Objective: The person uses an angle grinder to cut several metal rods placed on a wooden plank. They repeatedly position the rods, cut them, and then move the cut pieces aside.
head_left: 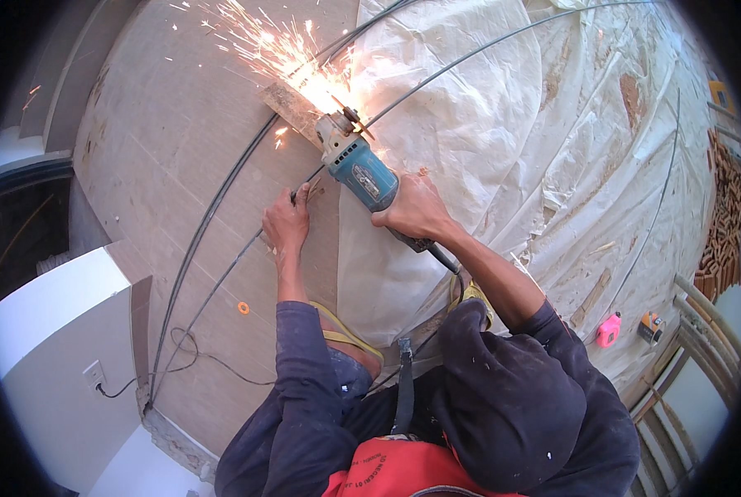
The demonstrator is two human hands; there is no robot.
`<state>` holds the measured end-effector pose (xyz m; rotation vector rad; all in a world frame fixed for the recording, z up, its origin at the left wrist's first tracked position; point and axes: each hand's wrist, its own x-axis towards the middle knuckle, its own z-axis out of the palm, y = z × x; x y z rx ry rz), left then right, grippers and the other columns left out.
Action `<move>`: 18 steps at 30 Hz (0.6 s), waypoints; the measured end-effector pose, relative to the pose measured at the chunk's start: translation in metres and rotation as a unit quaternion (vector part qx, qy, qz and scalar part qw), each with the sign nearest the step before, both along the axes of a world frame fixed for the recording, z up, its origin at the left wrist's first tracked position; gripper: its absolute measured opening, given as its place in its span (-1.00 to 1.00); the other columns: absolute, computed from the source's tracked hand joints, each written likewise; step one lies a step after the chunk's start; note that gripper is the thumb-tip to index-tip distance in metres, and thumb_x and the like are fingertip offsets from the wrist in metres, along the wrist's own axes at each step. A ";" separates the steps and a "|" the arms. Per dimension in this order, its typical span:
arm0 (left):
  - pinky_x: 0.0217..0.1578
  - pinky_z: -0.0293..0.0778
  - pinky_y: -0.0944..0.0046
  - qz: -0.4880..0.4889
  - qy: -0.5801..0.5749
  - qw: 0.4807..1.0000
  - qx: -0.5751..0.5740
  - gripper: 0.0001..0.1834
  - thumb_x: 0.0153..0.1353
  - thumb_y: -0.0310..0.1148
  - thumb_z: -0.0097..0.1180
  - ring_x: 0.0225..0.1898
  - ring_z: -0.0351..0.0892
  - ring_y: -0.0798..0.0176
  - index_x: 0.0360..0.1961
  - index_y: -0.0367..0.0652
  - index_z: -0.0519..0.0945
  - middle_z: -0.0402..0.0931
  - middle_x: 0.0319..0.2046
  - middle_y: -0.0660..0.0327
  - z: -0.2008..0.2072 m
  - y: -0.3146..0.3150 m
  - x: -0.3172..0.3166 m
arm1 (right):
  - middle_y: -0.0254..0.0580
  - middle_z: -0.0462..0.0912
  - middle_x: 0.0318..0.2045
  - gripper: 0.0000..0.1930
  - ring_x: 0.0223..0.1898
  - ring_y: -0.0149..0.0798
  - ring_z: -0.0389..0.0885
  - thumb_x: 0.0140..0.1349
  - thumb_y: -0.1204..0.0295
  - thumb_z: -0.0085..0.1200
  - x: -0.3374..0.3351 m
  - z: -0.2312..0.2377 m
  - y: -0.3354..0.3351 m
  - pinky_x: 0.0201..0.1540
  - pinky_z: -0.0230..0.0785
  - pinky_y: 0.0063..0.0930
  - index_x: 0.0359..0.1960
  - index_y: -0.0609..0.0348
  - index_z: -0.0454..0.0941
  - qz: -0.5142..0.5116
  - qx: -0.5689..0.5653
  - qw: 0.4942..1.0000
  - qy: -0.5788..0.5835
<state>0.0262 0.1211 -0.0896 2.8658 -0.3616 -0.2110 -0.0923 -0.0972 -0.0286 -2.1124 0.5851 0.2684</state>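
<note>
My right hand (418, 205) is wrapped round the body of a blue angle grinder (365, 172). Its disc (359, 124) throws a bright spray of sparks up and to the left. Beneath the grinder head runs a long thin steel rod (470, 60), and my left hand (287, 219) is closed on it a little nearer to me. A flat wooden offcut (291, 109) lies under the rod beside the grinder head. Glare and the grinder hide the exact spot where disc and rod meet.
More long rods (213, 199) curve across the tiled floor at left. A crumpled white plastic sheet (461, 132) covers the right side. A pink tape measure (609, 330) lies there. A thin cord (196, 356) leads to a wall socket (94, 377). Sandals (349, 335) show near my feet.
</note>
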 end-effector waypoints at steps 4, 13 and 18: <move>-0.33 0.37 -0.18 -0.007 0.016 1.000 0.003 -0.30 0.28 0.30 -0.18 -0.31 0.52 -0.34 -0.42 -0.23 0.53 0.54 -0.45 -0.18 0.001 0.000 0.001 | 0.28 0.62 -0.51 -0.48 -0.41 0.12 0.66 -0.31 0.20 0.28 0.001 0.008 -0.001 -0.25 0.52 -0.19 -0.43 0.53 0.57 0.001 0.007 1.000 0.002; -0.28 0.39 -0.13 -0.001 0.012 1.000 0.005 -0.33 0.28 0.26 -0.15 -0.33 0.53 -0.30 -0.44 -0.22 0.54 0.56 -0.48 -0.13 0.002 -0.002 0.000 | 0.26 0.63 -0.48 -0.45 -0.39 0.11 0.67 -0.30 0.18 0.30 0.000 0.006 -0.002 -0.23 0.52 -0.19 -0.39 0.51 0.58 0.005 0.012 1.000 0.026; -0.30 0.39 -0.16 -0.007 0.008 1.000 0.004 -0.32 0.28 0.28 -0.17 -0.31 0.54 -0.32 -0.41 -0.23 0.54 0.55 -0.46 -0.16 0.001 -0.001 0.000 | 0.26 0.63 -0.49 -0.46 -0.40 0.11 0.67 -0.30 0.18 0.30 0.000 0.003 -0.002 -0.22 0.52 -0.20 -0.39 0.49 0.59 0.004 0.005 1.000 0.016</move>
